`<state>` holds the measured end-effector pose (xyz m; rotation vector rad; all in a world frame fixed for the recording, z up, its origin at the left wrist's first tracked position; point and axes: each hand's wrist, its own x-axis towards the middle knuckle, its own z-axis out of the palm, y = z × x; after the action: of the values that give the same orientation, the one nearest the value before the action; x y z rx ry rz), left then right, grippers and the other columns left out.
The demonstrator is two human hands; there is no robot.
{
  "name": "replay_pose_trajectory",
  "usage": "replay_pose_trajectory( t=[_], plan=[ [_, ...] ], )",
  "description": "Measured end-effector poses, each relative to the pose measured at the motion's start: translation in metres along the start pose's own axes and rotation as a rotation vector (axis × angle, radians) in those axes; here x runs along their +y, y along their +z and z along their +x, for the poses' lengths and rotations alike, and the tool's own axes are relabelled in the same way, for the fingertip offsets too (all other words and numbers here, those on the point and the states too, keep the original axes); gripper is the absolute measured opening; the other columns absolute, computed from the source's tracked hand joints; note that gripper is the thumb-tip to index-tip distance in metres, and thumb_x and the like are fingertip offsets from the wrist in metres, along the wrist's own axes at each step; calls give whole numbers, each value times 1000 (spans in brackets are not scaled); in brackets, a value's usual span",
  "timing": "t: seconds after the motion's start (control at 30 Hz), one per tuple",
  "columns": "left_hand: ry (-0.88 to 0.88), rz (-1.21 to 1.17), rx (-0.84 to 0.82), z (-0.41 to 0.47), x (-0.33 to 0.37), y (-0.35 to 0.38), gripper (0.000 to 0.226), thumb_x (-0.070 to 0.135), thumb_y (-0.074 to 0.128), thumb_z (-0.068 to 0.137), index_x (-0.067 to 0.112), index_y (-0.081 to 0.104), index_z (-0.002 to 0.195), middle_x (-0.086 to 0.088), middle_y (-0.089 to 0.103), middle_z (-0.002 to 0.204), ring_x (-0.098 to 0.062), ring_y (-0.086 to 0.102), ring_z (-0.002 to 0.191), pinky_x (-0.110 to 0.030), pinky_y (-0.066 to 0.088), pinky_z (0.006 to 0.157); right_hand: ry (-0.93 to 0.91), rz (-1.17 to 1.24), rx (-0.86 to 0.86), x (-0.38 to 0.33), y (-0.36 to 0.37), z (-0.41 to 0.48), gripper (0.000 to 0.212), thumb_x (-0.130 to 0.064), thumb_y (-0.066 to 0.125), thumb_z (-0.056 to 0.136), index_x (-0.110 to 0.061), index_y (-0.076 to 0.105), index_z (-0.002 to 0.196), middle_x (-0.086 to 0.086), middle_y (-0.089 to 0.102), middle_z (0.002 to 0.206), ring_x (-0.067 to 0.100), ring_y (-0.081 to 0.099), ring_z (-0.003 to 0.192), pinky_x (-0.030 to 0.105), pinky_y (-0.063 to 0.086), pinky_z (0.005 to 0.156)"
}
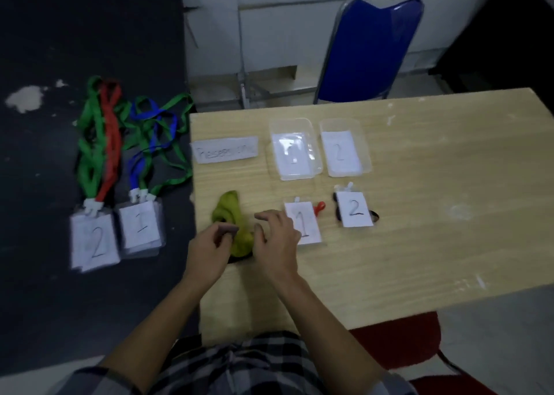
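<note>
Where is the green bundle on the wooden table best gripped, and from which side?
Pinch the green bundle at its raised far hump, coming from above: it lies slumped on the table, so no edge offers a side grip. The right hand, open beside it, seems best placed; the left hand pinches a small dark piece.

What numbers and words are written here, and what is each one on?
"2": top of the left badge pile on the black table.
"1": top of the right badge pile.
"2": paper in the right tub.
"1": left card on the wooden table.
"2": right card.
Too blurred: the word on the paper strip; the left tub digit, perhaps "1".
None on the dark piece the left hand pinches.
</note>
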<state>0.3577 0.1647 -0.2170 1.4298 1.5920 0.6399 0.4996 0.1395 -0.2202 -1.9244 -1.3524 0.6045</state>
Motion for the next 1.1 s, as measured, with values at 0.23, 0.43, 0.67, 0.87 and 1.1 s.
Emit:
replay_pose_trajectory(
  t=[0.23, 0.43, 0.67, 0.87, 1.1],
  plan=[
    [-90, 12, 80, -22, -67, -94, 22, 4, 57, 95, 18, 72, 102, 9, 72, 97, -4, 66, 91, -9, 47, 78, -155, -8, -203, -76, 93, -37, 18, -25, 56, 87, -24, 68, 100, -4, 66, 104, 21, 61, 101, 47, 48, 85],
    [-226, -40, 105, -26, -117, -151, 25, 4, 55, 94, 20, 73, 103, 10, 72, 103, -4, 65, 98, -6, 46, 82, 16, -179, -377, -112, 154, -35, 27, -37, 62, 90, -23, 63, 114, -2, 64, 112, 22, 58, 109, 45, 41, 96],
    [-297, -63, 39, -20, -135, -184, 24, 9, 57, 95, 27, 71, 100, 13, 71, 103, 0, 64, 98, -2, 42, 77, 241, -480, -295, -137, 204, -14, 68, -56, 68, 83, -15, 46, 133, 9, 50, 134, 32, 45, 125, 49, 33, 99],
    [-325, -94, 34, -14, -138, -193, 24, 8, 57, 95, 25, 73, 102, 11, 71, 105, -3, 64, 100, -13, 46, 88, 279, -416, -232, -137, 214, -10, 61, -43, 76, 81, -19, 47, 129, 6, 54, 127, 30, 55, 118, 48, 34, 97],
    [-372, -129, 58, -8, -135, -188, 22, 10, 56, 97, 27, 70, 101, 9, 69, 107, -7, 63, 99, -12, 46, 79, 313, 20, -141, -135, 203, -3, 12, -25, 65, 94, -19, 56, 98, 2, 62, 102, 24, 61, 97, 39, 46, 88]
  ],
)
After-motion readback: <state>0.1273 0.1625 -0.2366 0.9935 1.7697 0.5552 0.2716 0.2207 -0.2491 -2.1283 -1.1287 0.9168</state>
